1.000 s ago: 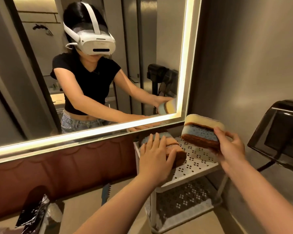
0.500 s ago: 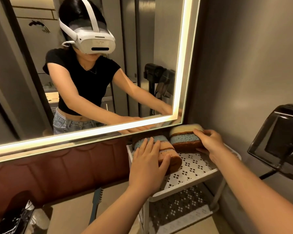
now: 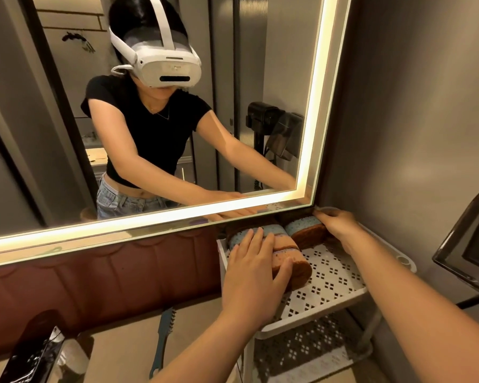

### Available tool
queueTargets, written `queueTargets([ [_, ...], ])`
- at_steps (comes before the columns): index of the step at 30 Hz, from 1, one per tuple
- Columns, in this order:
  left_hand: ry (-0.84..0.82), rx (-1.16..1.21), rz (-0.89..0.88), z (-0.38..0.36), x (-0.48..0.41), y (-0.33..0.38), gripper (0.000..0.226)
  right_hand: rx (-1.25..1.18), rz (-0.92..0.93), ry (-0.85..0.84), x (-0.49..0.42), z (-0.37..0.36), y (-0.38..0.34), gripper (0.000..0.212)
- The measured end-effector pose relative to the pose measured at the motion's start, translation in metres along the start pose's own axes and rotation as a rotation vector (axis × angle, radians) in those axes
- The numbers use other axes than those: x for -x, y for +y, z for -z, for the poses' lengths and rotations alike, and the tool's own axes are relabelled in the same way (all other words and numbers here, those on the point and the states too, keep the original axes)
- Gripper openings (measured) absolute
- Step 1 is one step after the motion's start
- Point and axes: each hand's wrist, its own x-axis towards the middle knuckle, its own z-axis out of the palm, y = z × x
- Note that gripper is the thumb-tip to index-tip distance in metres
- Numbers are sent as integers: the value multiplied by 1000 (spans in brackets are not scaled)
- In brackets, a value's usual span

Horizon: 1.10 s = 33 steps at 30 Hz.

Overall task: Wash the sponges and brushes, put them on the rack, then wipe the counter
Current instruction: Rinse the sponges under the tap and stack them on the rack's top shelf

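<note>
1. left hand (image 3: 253, 275): palm down on the sponges on the top shelf of the white perforated rack (image 3: 332, 286). fingers (image 3: 256, 239) are straight and slightly spread, lying flat across the blue layers. they are not wrapped round anything.
2. left thumb: pressed against the brown end of the front sponge (image 3: 292, 268).
3. front sponge: lies on its side, with its near end toward the shelf's front-left. the middle sponge (image 3: 273, 230) sits just behind it, touching it, partly under the same fingers.
4. right hand (image 3: 340, 226): fingers (image 3: 325, 217) curl over the right end of the rear sponge (image 3: 304, 230) and grip it.
5. rear sponge: at the back of the top shelf, under the lit mirror (image 3: 317, 106) edge and just beside the middle sponge. blue layer faces up, brown layer faces the camera (cannot tell whether it sits fully on the shelf).
6. brush (image 3: 163, 335): teal handle, lies on the counter (image 3: 116, 346) left of the rack, apart from both hands.
7. lower shelf of the rack: nothing visible on it.
8. dark glossy box (image 3: 473, 244): on the wall to the right, apart from the rack.
</note>
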Motion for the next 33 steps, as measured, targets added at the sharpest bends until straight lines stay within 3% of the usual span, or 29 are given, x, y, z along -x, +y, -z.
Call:
queueTargets([
  [11,-18,12,8,2,0,0,59,156,99,46,13,6,4,45],
  [19,26,95,-12,13,5,6,52,267,309,62,63,20,3,38],
  [22,88,119,-51,27,13,10,61,343,404,80,88,24,-1,33],
  [27,34,199,-90,64,40,7,38,348,515,-76,140,23,-19,19],
  [33,-150,178,-44,109,95,-24,30,413,528,-354,201,-1,-32,12],
])
